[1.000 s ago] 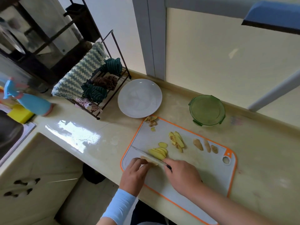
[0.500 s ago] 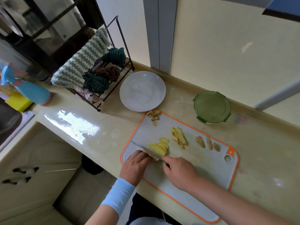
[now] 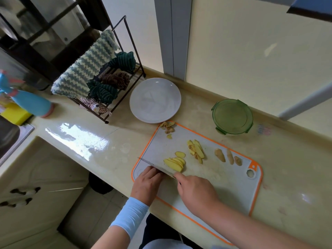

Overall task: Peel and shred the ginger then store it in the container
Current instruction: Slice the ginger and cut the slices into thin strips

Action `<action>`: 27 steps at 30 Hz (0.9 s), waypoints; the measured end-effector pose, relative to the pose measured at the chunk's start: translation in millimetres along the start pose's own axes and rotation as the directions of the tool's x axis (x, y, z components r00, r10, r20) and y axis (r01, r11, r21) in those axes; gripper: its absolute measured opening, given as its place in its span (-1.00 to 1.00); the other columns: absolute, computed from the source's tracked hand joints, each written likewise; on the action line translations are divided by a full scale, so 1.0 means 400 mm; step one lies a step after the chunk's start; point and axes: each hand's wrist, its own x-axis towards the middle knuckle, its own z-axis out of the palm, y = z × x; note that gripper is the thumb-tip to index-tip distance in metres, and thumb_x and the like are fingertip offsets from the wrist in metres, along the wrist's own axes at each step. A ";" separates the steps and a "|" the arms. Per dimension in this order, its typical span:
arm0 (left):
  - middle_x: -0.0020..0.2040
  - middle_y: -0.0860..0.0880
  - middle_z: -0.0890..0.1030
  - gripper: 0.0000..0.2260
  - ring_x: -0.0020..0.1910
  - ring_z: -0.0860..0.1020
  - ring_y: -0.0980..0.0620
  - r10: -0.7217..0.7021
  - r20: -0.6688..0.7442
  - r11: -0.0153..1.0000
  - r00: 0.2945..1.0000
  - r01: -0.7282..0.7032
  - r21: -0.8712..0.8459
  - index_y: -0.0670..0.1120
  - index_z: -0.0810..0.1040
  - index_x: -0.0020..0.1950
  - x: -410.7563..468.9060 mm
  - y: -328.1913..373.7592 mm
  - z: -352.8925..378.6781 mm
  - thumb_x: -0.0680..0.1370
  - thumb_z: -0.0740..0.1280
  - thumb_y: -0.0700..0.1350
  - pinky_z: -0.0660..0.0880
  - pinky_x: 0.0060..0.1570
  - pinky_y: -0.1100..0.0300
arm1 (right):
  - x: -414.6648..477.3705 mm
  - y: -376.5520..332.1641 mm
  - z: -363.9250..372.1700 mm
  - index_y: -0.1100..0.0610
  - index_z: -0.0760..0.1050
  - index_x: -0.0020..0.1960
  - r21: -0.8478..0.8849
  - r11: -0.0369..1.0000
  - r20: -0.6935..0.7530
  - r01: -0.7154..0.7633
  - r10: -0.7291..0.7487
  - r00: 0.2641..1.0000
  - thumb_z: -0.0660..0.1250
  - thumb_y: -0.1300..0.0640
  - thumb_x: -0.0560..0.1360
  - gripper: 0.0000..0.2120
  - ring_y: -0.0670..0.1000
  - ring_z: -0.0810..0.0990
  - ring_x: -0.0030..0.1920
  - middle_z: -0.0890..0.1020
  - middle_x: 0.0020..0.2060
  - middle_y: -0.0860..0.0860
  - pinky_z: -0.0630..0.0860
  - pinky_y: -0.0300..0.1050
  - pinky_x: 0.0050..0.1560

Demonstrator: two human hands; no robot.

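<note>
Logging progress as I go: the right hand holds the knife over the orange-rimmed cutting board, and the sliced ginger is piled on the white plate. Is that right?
Not quite. The head view shows no ginger on the white plate; the ginger slices lie on the orange-rimmed cutting board. The rest stands: the right hand holds the knife over that board.

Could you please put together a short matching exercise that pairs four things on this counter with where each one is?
Things:
1 plate
2 container
3 knife
4 spray bottle

Places:
A in the right hand, blade on the cutting board
B beside the yellow sponge at the sink
C beyond the board's right half
D between the cloth rack and the board

Pairs: 1-D, 2-C, 3-A, 4-B
</note>
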 end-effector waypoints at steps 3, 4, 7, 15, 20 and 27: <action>-0.11 -0.03 0.65 -0.82 -0.10 0.56 -0.02 0.001 -0.013 1.000 1.000 -0.001 -0.010 -0.12 0.69 -0.10 -0.001 0.002 0.001 0.39 0.44 -0.36 0.54 -0.08 0.16 | -0.019 -0.014 -0.006 -0.05 0.43 0.25 -0.087 0.996 -0.018 -0.003 0.002 1.000 0.21 0.09 0.60 -0.76 0.07 0.45 -0.40 0.46 -0.37 -0.02 0.09 -0.10 -0.51; -0.09 -0.03 0.65 -0.81 -0.10 0.57 -0.03 0.005 -0.015 1.000 1.000 -0.005 -0.012 -0.12 0.69 -0.09 -0.001 0.001 0.001 0.39 0.44 -0.36 0.55 -0.07 0.15 | -0.023 -0.019 -0.013 -0.05 0.50 0.15 -0.119 0.993 -0.002 -0.011 0.011 1.000 0.36 0.09 0.51 -0.78 0.03 0.37 -0.49 0.39 -0.46 -0.04 -0.06 -0.15 -0.54; -0.09 -0.03 0.66 -0.81 -0.12 0.59 -0.05 0.012 -0.004 1.000 1.000 -0.012 -0.003 -0.12 0.70 -0.09 0.000 -0.002 0.002 0.38 0.44 -0.37 0.56 -0.09 0.13 | -0.023 -0.012 -0.004 -0.07 0.59 -0.09 -0.106 0.994 0.017 -0.036 0.038 0.999 0.63 0.09 0.18 -0.64 -0.03 0.31 -0.67 0.33 -0.63 -0.05 -0.28 -0.20 -0.48; -0.11 -0.03 0.65 -0.83 -0.10 0.54 -0.01 0.014 -0.004 1.000 1.000 -0.014 0.018 -0.12 0.70 -0.10 -0.004 0.000 0.001 0.44 0.37 -0.33 0.53 -0.09 0.18 | -0.045 0.006 -0.021 -0.10 0.28 0.44 -0.003 0.999 0.041 -0.040 0.040 0.998 0.05 0.09 0.66 -0.64 0.11 0.60 -0.14 0.62 -0.14 0.01 0.31 -0.06 -0.27; -0.11 -0.03 0.66 -0.81 -0.11 0.55 -0.02 0.017 0.005 1.000 1.000 -0.017 0.027 -0.12 0.70 -0.10 -0.005 0.000 0.002 0.39 0.41 -0.36 0.54 -0.10 0.15 | -0.043 0.005 -0.035 -0.10 0.27 0.44 0.034 0.998 0.090 -0.044 0.041 0.995 0.04 0.08 0.67 -0.65 0.10 0.52 -0.23 0.60 -0.16 0.01 0.33 -0.07 -0.28; -0.10 -0.04 0.66 -0.81 -0.05 0.53 -0.01 0.010 0.002 1.000 1.000 -0.010 0.030 -0.12 0.71 -0.08 -0.002 0.001 0.003 0.47 0.32 -0.30 0.52 -0.01 0.19 | -0.034 0.013 -0.032 -0.09 0.31 0.39 0.057 0.997 0.104 -0.042 0.036 0.994 0.06 0.09 0.65 -0.67 0.11 0.49 -0.27 0.53 -0.25 -0.01 0.33 -0.05 -0.33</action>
